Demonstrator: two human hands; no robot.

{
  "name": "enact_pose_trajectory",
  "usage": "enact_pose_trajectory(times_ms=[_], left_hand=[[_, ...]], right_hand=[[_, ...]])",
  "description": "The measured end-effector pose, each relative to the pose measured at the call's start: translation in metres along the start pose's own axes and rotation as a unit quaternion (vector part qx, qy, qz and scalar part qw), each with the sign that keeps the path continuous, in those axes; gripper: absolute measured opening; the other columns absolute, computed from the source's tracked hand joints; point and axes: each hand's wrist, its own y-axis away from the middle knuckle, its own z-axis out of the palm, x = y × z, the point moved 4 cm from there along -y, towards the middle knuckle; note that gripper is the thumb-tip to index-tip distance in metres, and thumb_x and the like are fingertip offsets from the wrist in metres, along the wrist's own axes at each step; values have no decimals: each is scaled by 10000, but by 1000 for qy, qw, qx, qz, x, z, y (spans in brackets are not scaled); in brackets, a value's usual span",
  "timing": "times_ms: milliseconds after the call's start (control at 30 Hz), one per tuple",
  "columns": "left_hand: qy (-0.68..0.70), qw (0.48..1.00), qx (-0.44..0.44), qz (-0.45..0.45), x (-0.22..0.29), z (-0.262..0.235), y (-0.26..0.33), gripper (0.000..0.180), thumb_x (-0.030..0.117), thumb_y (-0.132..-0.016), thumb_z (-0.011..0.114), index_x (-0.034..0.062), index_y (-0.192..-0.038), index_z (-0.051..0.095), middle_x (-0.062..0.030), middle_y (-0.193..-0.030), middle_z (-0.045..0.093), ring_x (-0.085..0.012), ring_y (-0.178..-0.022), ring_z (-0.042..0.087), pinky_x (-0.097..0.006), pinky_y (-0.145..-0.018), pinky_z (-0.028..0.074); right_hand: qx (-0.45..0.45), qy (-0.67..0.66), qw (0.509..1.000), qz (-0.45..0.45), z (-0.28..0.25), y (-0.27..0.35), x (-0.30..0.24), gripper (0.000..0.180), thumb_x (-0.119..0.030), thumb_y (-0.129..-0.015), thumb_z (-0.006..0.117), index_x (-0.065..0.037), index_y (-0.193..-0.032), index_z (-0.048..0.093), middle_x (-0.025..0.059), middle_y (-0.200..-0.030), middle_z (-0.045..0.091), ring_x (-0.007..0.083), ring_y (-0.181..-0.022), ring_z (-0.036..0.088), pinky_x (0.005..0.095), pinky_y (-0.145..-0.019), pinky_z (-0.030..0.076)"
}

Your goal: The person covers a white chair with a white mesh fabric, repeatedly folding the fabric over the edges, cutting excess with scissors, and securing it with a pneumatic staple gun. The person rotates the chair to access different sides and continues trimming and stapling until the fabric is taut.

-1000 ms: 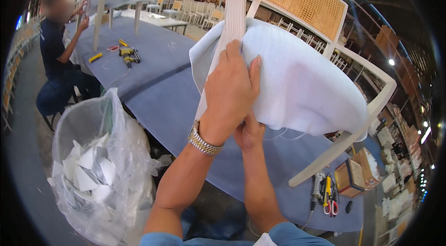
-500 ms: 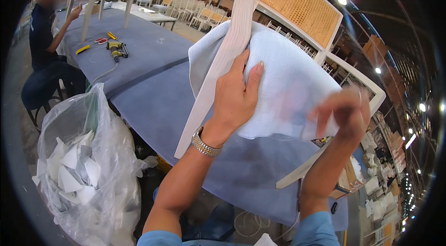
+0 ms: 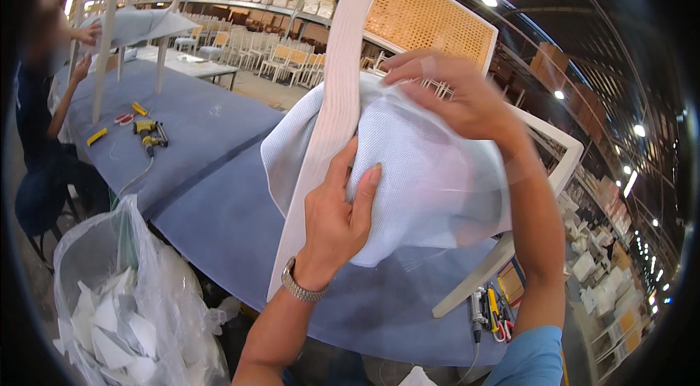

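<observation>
A white wooden chair [image 3: 332, 105] with a woven cane back [image 3: 430, 12] stands tilted on the table. Light-blue woven fabric [image 3: 408, 174] drapes over its seat area, and its far-right part is smeared by motion. Beside the broad wooden leg, my left hand [image 3: 337, 214] is closed on the fabric, thumb on top and fingers partly hidden. At the fabric's upper edge, under the cane back, is my right hand [image 3: 456, 94], palm down and blurred. Its fingers point left; whether they pinch the cloth is unclear.
Blue padding covers the table [image 3: 219, 218]. A yellow staple gun [image 3: 150, 135] and cutters lie far left; more tools [image 3: 496, 313] lie near right. A clear bag of scraps [image 3: 127, 306] stands left. Another person [image 3: 51, 94] works on a chair beyond.
My right hand has swept up and left, from the fabric's lower right to its upper edge. My left hand keeps its hold. The view has shifted, revealing tools at the near right.
</observation>
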Motion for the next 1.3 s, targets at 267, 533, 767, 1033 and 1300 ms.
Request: enact_pose_trajectory(times_ms=[267, 533, 767, 1033, 1300], left_hand=[[1, 1000, -22, 20, -10, 0, -3, 457, 198, -980, 593, -97, -1321, 519, -306, -1056, 676, -381, -945, 709, -379, -792, 544], [35, 998, -31, -40, -12, -12, 10, 395, 153, -982, 594, -97, -1284, 553, -236, -1012, 707, -245, -890, 704, -309, -769, 535], [27, 996, -36, -80, -16, -12, 15, 234, 159, -994, 585, -53, -1083, 627, -125, -773, 684, -118, -661, 630, -274, -600, 489], [1, 999, -13, -32, -15, -9, 14, 216, 174, -1002, 575, -26, -1067, 626, -141, -700, 654, -207, -593, 640, -312, -544, 475], [28, 999, -6, -38, -24, -13, 15, 199, 175, -994, 582, 2, -1082, 625, -138, -641, 624, -214, -500, 612, -328, -495, 449]], right_hand=[[-35, -110, 991, 73, 39, 6, 27, 329, -324, -934, 621, -75, -1130, 708, 172, -1329, 613, 339, -1223, 583, 437, -1037, 428], [-115, -90, 980, 134, 48, -5, 19, 402, -371, -927, 596, -70, -1177, 690, 217, -1348, 585, 381, -1247, 558, 425, -1044, 420], [-140, -45, 980, 135, 57, 2, 23, 646, -425, -960, 534, 14, -1426, 454, 271, -1348, 552, 415, -1236, 543, 424, -1068, 398], [-51, 129, 982, 129, 63, 20, -5, 634, -401, -971, 517, 54, -1407, 447, 265, -1386, 514, 409, -1257, 516, 454, -1084, 385], [-47, -536, 831, 141, 116, 198, -133, 594, -384, -963, 530, 68, -1349, 546, 256, -1417, 516, 379, -1265, 555, 533, -1122, 322]])
